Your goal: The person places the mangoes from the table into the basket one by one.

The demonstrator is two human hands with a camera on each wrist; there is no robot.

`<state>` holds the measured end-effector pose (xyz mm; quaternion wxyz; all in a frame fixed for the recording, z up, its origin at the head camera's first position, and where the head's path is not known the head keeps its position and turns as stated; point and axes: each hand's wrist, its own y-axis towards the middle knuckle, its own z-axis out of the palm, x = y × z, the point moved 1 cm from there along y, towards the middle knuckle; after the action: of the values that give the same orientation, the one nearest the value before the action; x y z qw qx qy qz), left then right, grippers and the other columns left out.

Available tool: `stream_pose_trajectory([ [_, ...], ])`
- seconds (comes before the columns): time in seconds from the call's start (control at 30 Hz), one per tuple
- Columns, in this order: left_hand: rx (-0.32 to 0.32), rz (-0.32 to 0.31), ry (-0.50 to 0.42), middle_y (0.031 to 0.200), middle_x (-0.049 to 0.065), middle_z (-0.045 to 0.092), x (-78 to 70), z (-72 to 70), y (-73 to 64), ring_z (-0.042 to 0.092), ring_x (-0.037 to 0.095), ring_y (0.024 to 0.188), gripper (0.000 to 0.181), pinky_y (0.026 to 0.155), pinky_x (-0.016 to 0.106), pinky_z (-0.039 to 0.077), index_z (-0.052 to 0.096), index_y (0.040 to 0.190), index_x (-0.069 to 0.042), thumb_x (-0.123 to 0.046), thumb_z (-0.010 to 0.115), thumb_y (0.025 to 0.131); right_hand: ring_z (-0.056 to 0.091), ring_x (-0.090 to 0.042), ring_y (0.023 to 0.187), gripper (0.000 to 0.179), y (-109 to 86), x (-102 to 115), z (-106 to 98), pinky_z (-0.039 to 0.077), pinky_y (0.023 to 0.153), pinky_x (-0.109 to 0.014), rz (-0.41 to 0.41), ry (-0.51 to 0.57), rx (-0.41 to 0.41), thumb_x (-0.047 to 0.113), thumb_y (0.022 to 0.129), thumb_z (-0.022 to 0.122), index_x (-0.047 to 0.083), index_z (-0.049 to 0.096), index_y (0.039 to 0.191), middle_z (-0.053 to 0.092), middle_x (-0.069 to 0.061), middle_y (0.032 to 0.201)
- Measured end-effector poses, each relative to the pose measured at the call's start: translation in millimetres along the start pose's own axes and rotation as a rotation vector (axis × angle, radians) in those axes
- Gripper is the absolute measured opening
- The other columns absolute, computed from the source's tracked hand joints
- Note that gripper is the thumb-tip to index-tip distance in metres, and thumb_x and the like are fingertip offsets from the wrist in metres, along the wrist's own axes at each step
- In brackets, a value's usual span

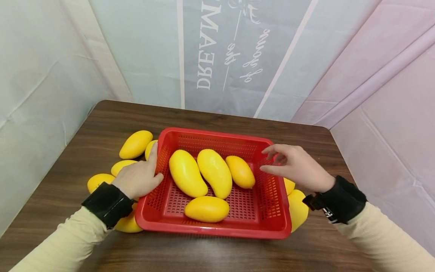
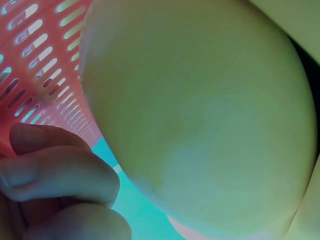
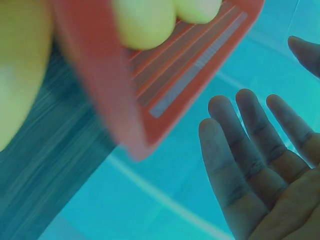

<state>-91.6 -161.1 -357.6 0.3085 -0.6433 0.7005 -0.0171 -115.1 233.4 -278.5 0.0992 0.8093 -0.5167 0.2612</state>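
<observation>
A red plastic basket (image 1: 214, 231) with perforated walls holds several yellow mangoes, among them a long curved mango (image 1: 188, 173) and a smaller mango (image 1: 240, 172). My left hand (image 1: 137, 177) grips the basket's left rim, thumb over the inner side. In the left wrist view its curled fingers (image 2: 65, 172) lie by the slotted basket wall (image 2: 45, 65), with a mango (image 2: 200, 115) filling much of that view. Above the right rim, my right hand (image 1: 297, 166) holds nothing, its fingers spread and slightly bent. The right wrist view shows these fingers (image 3: 250, 145) apart from the basket.
Several loose mangoes lie left of the basket on the dark wooden table (image 1: 136, 117), one mango (image 1: 136, 144) farthest back. Another mango (image 1: 298, 211) sits against the basket's right side. Behind the table hangs a printed cloth (image 1: 231, 56), and pale cloth hangs at both sides.
</observation>
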Motion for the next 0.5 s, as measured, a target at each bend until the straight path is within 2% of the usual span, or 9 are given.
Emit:
stream_pose_trajectory([
  [0.17, -0.005, 0.005, 0.002, 0.069, 0.005, 0.058, 0.3, 0.3, 0.2, 0.059, 0.015, 0.05, 0.099, 0.051, 0.029, 0.051, -0.022, 0.155, -0.011, -0.031, 0.054, 0.096, 0.065, -0.018, 0.089, 0.043, -10.9, -25.1, -5.1, 0.057, 0.072, -0.024, 0.048, 0.026, -0.021, 0.03, 0.086, 0.076, 0.008, 0.064, 0.121, 0.071, -0.004, 0.102],
  [0.5, -0.001, 0.01, -0.008, 0.068, 0.004, 0.059, 0.2, 0.9, 0.3, 0.06, 0.014, 0.049, 0.099, 0.05, 0.029, 0.051, -0.023, 0.155, -0.011, -0.03, 0.054, 0.096, 0.063, -0.022, 0.092, 0.052, -30.2, -64.9, -3.0, 0.056, 0.069, -0.027, 0.184, -0.01, -0.034, 0.037, 0.087, 0.074, 0.003, 0.061, 0.124, 0.07, -0.012, 0.107],
])
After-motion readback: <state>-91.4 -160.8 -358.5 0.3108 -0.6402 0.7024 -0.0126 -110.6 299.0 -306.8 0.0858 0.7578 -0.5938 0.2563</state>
